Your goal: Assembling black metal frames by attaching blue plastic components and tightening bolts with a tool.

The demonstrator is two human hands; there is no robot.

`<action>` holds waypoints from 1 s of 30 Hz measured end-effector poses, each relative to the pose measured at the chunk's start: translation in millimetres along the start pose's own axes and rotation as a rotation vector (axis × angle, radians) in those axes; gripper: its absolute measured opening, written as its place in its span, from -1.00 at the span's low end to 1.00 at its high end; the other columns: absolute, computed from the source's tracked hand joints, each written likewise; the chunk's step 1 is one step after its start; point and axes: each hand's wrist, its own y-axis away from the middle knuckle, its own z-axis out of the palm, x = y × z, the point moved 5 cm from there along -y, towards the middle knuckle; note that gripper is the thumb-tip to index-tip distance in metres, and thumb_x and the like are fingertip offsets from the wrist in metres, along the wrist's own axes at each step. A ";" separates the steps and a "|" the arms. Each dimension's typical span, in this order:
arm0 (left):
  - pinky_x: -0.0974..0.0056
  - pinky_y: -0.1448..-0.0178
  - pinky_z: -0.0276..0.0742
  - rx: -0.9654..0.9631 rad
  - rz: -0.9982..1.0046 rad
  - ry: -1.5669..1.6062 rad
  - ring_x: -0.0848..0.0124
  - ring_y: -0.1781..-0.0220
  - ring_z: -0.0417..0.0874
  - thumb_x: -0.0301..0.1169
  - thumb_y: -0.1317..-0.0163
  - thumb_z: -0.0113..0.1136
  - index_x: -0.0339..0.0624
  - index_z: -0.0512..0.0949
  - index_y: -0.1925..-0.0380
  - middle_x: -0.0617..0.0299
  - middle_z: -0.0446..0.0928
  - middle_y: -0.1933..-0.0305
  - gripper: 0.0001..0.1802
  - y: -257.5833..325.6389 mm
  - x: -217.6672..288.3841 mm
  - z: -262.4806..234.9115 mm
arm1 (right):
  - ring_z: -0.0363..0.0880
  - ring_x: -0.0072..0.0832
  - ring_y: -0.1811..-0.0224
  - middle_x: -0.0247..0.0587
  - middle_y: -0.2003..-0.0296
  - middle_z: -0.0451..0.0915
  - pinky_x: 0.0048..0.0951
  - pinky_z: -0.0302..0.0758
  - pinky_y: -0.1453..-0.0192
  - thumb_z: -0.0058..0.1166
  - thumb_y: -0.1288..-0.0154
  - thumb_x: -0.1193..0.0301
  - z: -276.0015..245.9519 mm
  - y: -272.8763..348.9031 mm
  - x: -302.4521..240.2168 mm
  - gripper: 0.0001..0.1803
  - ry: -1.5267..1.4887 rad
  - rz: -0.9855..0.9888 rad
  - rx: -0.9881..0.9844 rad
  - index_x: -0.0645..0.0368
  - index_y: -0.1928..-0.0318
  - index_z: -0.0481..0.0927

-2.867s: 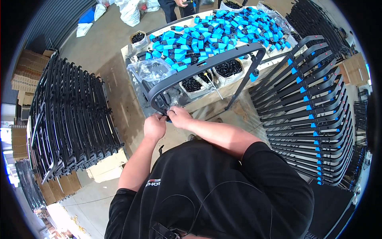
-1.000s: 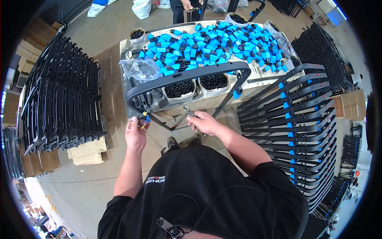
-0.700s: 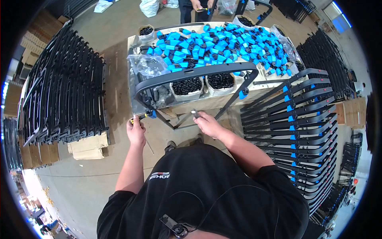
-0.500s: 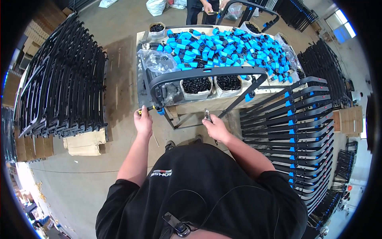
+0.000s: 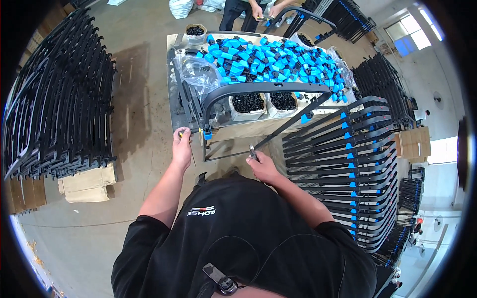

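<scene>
My left hand [image 5: 182,149] is closed around a yellow-and-black handled tool [image 5: 182,132]; its working end is hard to make out. That hand is just left of the lower left leg of a black U-shaped tube frame [image 5: 268,88], which bears a blue plastic piece [image 5: 207,134]. Another blue piece [image 5: 306,118] sits on the frame's right leg. The frame stands upright against the table's near side. My right hand [image 5: 264,168] grips a silver metal hand tool [image 5: 253,151], its head pointing up, between the two legs and apart from them.
The table [image 5: 174,99] carries a big heap of blue-and-black plastic pieces [image 5: 268,59] and bags of small black parts [image 5: 247,103]. Racks of black frames stand at right [image 5: 343,164] and left [image 5: 59,99]. Across the table a co-worker's hands [image 5: 263,11] handle another frame.
The whole view has shifted somewhat. My left hand's tool, earlier pointing at the blue piece on the frame's left leg, has drawn back from it. My right hand still holds its tool.
</scene>
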 end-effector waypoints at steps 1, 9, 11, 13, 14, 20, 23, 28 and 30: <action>0.34 0.13 0.42 -0.090 0.043 -0.054 0.51 0.27 0.49 -0.21 -0.51 0.14 -0.10 0.43 0.07 0.33 0.47 0.32 -0.77 -0.1 3.9 -2.7 | 0.48 -0.41 0.33 -0.12 0.44 0.53 -0.24 0.46 0.17 0.12 -0.40 0.20 3.4 1.3 2.1 -0.66 -0.016 -0.003 0.015 0.29 0.20 0.54; 0.32 0.43 0.48 -0.041 -0.140 -0.187 0.52 0.50 0.43 -0.28 -0.51 0.11 -0.14 0.40 -0.17 0.30 0.47 0.38 -0.67 -0.2 5.9 9.9 | 0.35 -0.65 0.65 -0.42 0.60 0.38 -0.47 0.29 0.59 0.07 -0.39 0.34 52.2 -32.5 -1.9 -0.86 -0.144 0.155 -0.135 0.12 0.23 0.46; 0.33 0.60 0.40 0.126 0.061 -0.406 0.54 0.62 0.37 -0.30 -0.52 0.10 -0.10 0.38 -0.16 0.29 0.46 0.41 -0.69 -3.3 4.1 12.3 | 0.53 -0.40 0.54 -0.16 0.49 0.54 -0.34 0.45 0.45 0.06 -0.36 0.34 67.1 -67.3 -6.0 -0.85 -0.021 0.051 -0.165 0.16 0.21 0.50; 0.35 0.61 0.33 0.116 0.051 -0.478 0.56 0.63 0.33 -0.31 -0.52 0.09 -0.05 0.39 -0.05 0.31 0.43 0.43 -0.79 -7.6 9.0 6.4 | 0.66 0.01 0.06 0.19 0.18 0.66 -0.06 0.54 -0.07 0.05 -0.35 0.34 78.7 -83.5 -53.4 -0.72 0.193 -0.104 -0.002 0.34 0.12 0.52; 0.37 0.63 0.26 0.021 -0.182 -0.304 0.58 0.64 0.29 -0.31 -0.51 0.08 -0.04 0.39 -0.01 0.33 0.40 0.44 -0.83 -1.5 20.7 18.0 | 0.66 0.01 0.06 0.19 0.18 0.66 -0.06 0.54 -0.07 0.05 -0.35 0.34 85.4 -90.6 -65.1 -0.72 0.179 -0.097 -0.001 0.34 0.12 0.52; 0.42 0.69 0.06 0.006 -0.470 -0.132 0.61 0.69 0.18 -0.35 -0.43 0.21 -0.03 0.37 0.11 0.39 0.31 0.52 -0.80 7.1 31.9 31.3 | 0.69 0.08 0.05 0.25 0.11 0.64 0.08 0.61 -0.06 0.08 -0.35 0.39 102.3 -98.9 -93.3 -0.64 0.485 -0.168 0.073 0.38 -0.03 0.43; 0.41 0.72 0.04 0.042 -0.371 -0.259 0.63 0.72 0.18 -0.34 -0.40 0.27 -0.05 0.36 0.13 0.39 0.31 0.55 -0.75 8.8 35.9 31.5 | 0.69 -0.06 0.37 0.06 0.32 0.63 0.06 0.66 0.30 0.06 -0.34 0.36 113.1 -98.2 -97.0 -0.73 -0.065 0.223 -0.507 0.34 0.10 0.48; 0.40 0.74 0.03 0.025 -0.343 -0.253 0.62 0.75 0.18 -0.30 -0.39 0.31 -0.07 0.37 0.14 0.40 0.31 0.58 -0.72 7.4 36.2 40.9 | 0.70 -0.13 0.43 -0.08 0.39 0.61 0.02 0.64 0.40 0.08 -0.32 0.35 100.6 -114.0 -76.7 -0.79 -0.048 0.067 -0.353 0.25 0.18 0.53; 0.40 0.74 0.03 0.023 -0.374 -0.279 0.61 0.76 0.18 -0.29 -0.39 0.31 -0.07 0.37 0.14 0.40 0.31 0.59 -0.71 10.9 29.7 37.4 | 0.68 -0.14 0.43 -0.13 0.38 0.60 0.04 0.64 0.35 0.06 -0.35 0.35 102.6 -112.1 -75.2 -0.81 0.587 -0.115 0.046 0.23 0.19 0.53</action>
